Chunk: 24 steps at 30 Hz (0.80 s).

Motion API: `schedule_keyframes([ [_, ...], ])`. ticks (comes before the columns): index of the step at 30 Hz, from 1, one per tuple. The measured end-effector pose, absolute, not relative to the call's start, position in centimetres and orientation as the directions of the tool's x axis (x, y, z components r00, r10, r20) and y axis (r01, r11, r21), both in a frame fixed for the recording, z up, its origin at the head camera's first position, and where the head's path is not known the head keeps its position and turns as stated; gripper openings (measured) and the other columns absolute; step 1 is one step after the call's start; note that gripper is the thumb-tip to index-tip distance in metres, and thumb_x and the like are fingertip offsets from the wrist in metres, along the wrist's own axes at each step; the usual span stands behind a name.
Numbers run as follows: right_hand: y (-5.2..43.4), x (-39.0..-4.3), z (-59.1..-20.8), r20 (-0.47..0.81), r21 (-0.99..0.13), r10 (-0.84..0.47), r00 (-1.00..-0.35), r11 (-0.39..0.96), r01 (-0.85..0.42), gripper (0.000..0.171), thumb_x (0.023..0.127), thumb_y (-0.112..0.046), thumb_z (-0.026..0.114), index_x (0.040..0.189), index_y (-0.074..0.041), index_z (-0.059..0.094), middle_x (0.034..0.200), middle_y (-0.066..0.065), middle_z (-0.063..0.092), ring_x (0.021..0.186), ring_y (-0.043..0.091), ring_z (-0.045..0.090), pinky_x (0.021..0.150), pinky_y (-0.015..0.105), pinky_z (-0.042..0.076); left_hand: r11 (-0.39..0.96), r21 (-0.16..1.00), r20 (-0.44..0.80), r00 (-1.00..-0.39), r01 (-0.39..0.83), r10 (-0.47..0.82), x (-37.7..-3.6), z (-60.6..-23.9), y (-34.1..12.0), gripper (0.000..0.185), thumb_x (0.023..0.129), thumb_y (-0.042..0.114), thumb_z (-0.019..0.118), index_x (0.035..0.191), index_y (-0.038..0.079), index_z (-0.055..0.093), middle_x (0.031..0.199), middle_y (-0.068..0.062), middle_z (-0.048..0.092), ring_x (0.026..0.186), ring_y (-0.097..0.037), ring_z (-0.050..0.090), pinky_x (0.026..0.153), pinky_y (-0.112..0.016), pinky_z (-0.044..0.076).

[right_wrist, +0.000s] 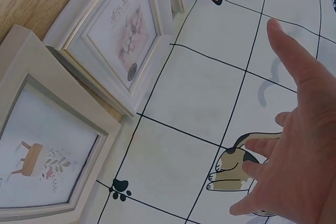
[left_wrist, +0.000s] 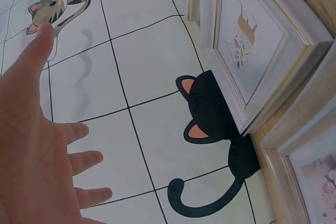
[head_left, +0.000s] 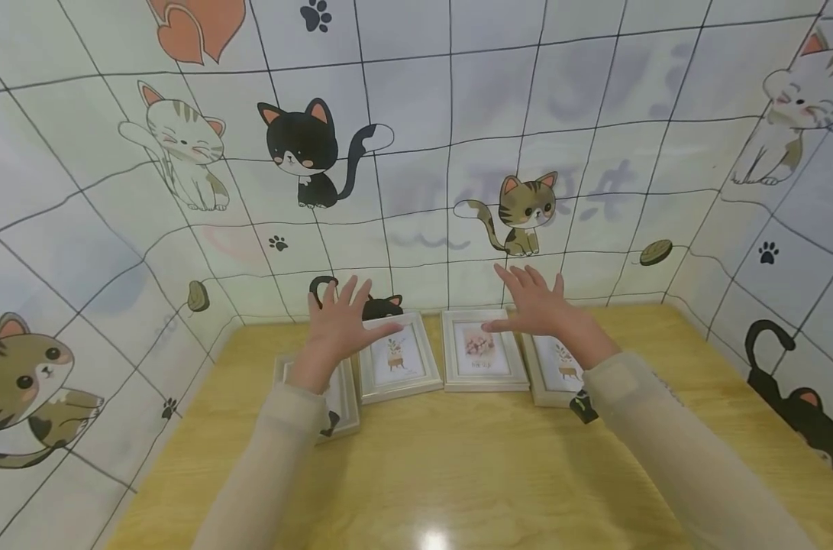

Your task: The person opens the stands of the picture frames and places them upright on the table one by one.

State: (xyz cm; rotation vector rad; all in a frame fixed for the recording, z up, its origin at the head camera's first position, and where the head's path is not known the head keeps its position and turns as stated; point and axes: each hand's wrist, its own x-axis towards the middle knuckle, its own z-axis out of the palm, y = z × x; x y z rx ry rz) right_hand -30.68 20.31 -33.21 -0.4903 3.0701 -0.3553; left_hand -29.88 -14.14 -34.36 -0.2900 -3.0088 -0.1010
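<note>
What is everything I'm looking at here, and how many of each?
Picture frames: four, whitish, lying flat in a row at the far edge of the table; the leftmost is partly hidden under the left forearm.
Table: one, light wood, under the frames.
Wall covering: white squares with black lines, printed with cartoon cats, paw prints and hearts, on three sides of the table.
Left hand: one, fingers spread, above the two left frames, holding nothing.
Right hand: one, fingers spread, above the two right frames, holding nothing.
Sleeves: two, beige, on both forearms.
</note>
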Motion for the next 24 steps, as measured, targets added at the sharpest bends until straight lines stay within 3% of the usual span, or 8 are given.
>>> schedule_keyframes([
  [16, 20.5, -30.5, -34.1, 0.005, -0.249, -0.312, -0.95, 0.92, -0.303, 0.115, 0.08, -0.07, 0.067, 0.161, -0.018, 0.004, 0.165, 0.023, 0.012, 0.151, 0.049, 0.004, 0.111, 0.082, -0.005, 0.985, 0.047, 0.107, -0.981, 0.168, 0.162, -29.5, -35.3, -16.0, 0.108, 0.079, 0.089, 0.041, 0.161, 0.023, 0.018, 0.169, -0.008, 0.014, 0.153, -0.047, 0.011, 0.119, -0.075, 0.005],
  [24, 20.5, -30.2, -34.3, -0.01, -0.235, -0.31, -0.951, 0.925, -0.299, 0.111, 0.083, -0.067, 0.066, 0.161, -0.017, 0.006, 0.164, 0.023, 0.017, 0.151, 0.049, 0.01, 0.112, 0.083, 0.003, 0.986, 0.032, 0.096, -0.982, 0.165, 0.161, -29.4, -35.8, -16.8, 0.109, 0.079, 0.09, 0.038, 0.161, 0.022, 0.017, 0.169, -0.01, 0.012, 0.152, -0.05, 0.01, 0.118, -0.076, 0.007],
])
